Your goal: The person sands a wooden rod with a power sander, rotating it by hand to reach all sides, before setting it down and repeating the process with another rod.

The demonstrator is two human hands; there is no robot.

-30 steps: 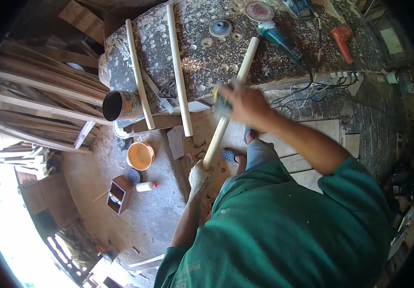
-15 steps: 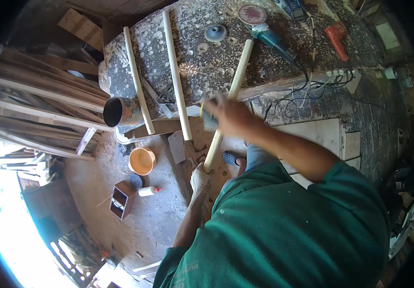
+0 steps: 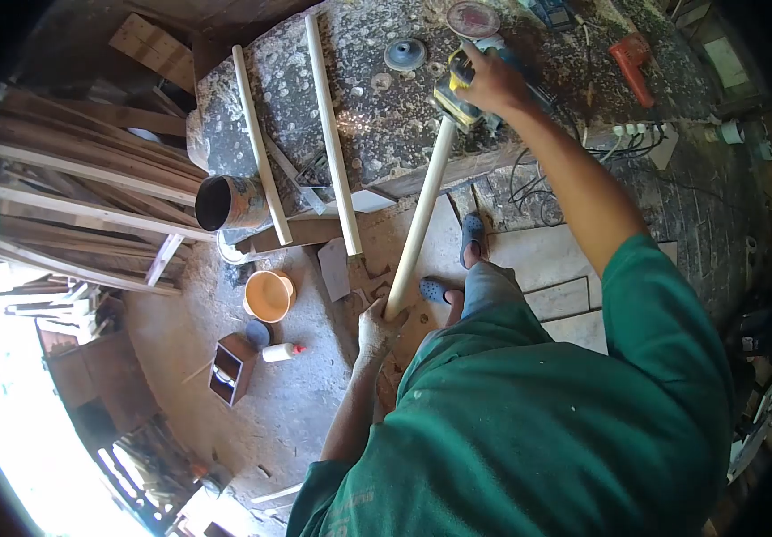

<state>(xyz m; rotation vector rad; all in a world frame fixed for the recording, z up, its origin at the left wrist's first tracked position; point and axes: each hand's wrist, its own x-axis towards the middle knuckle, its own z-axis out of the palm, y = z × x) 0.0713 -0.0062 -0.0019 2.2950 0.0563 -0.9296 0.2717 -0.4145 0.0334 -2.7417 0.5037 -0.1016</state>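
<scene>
My left hand is wrapped round the near end of a pale round wooden pole. The pole slants up to the workbench edge. My right hand grips a yellow and black power sander, which sits on the pole's far end and hides its tip. To the left, two more pale wooden poles lie across the speckled workbench, their near ends past its edge.
Near the sander are a grey disc, a reddish round disc and an orange tool. Cables hang at the bench edge. A rusty can, an orange bucket, a white bottle and a wooden box are at left.
My right hand has moved with the sander up and right along the pole, from its middle to its far end. My left hand still holds the near end.
</scene>
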